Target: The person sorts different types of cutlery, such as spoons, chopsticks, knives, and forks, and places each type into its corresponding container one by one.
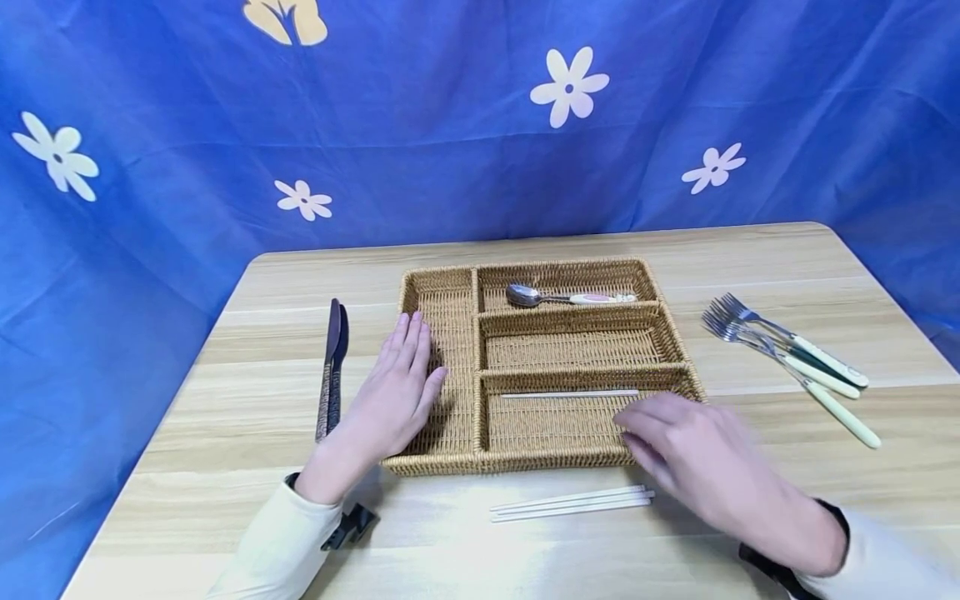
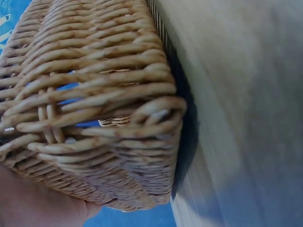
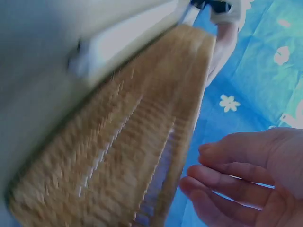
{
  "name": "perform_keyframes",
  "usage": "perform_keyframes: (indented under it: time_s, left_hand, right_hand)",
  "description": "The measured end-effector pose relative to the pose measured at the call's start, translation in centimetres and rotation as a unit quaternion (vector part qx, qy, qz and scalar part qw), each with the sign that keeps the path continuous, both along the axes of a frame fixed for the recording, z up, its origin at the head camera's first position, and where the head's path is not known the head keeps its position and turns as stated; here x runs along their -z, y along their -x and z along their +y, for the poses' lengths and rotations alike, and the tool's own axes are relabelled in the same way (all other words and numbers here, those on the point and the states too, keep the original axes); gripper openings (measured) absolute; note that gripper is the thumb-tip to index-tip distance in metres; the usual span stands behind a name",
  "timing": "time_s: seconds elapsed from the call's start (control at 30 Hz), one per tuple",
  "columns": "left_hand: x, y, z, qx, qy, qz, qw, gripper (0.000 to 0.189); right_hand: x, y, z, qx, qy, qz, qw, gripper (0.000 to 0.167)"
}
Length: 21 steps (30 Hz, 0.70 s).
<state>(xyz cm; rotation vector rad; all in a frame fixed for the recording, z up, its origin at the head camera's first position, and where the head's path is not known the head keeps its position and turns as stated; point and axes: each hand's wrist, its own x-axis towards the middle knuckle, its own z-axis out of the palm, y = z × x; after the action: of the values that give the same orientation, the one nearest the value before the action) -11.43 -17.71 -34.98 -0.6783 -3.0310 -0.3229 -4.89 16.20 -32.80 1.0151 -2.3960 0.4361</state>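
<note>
So the woven tray (image 1: 555, 458) sat mid-table, one long slot down its left side and three shorter ones stacked on the right. Far as I could judge, sorting was pretty early on: just one spoon (image 1: 551, 298) in the back slot and a single chopstick (image 1: 570, 393) in the front one, lying close to the divider.

Plenty was left outside, though. A few more chopsticks (image 1: 572, 505) lay together on the table (image 1: 225, 400) just in front of the tray, two dark knives (image 1: 328, 375) were off to its left, and a bunch of forks (image 1: 819, 375) was fanned out to its right. I'd call all of those not done yet.

Left hand (image 1: 401, 387) rested on the tray's left wall, fingers straight, not gripping anything I could see. Right hand (image 1: 697, 458) was over the front right corner, a bit blurry, fingers loosely bent with a gap to the thumb, and it looked like it held nothing.
</note>
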Motion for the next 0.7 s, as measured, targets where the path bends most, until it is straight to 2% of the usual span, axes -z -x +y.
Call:
perform_keyframes:
  time_s: [0.07,0.13,0.33,0.5,0.7]
  left_hand:
    - [-0.1,0.0,0.0,0.000,0.002,-0.005,1.0000,0.063]
    - [-0.2,0.0,0.0,-0.001,0.004,-0.009,0.9999,0.063]
    - [-0.2,-0.1,0.1,-0.022,0.005,-0.004,0.9997,0.065]
    - [-0.1,-0.1,0.1,-0.037,0.000,-0.003,0.9993,0.067]
    - [0.0,-0.1,0.1,-0.044,-0.001,-0.005,0.9990,0.068]
  right_hand:
    - [0.1,-0.8,-0.2,-0.011,0.014,0.007,0.9998,0.041]
    - [0.2,-1.6,-0.5,-0.025,0.027,0.016,0.9992,0.052]
    - [1.1,-3.1,-1.3,-0.072,0.032,0.041,0.9960,0.049]
    - [2.5,-3.8,-1.8,-0.106,0.026,0.008,0.9940,0.051]
    - [3.3,-3.9,-2.4,-0.117,0.003,-0.011,0.9931,0.024]
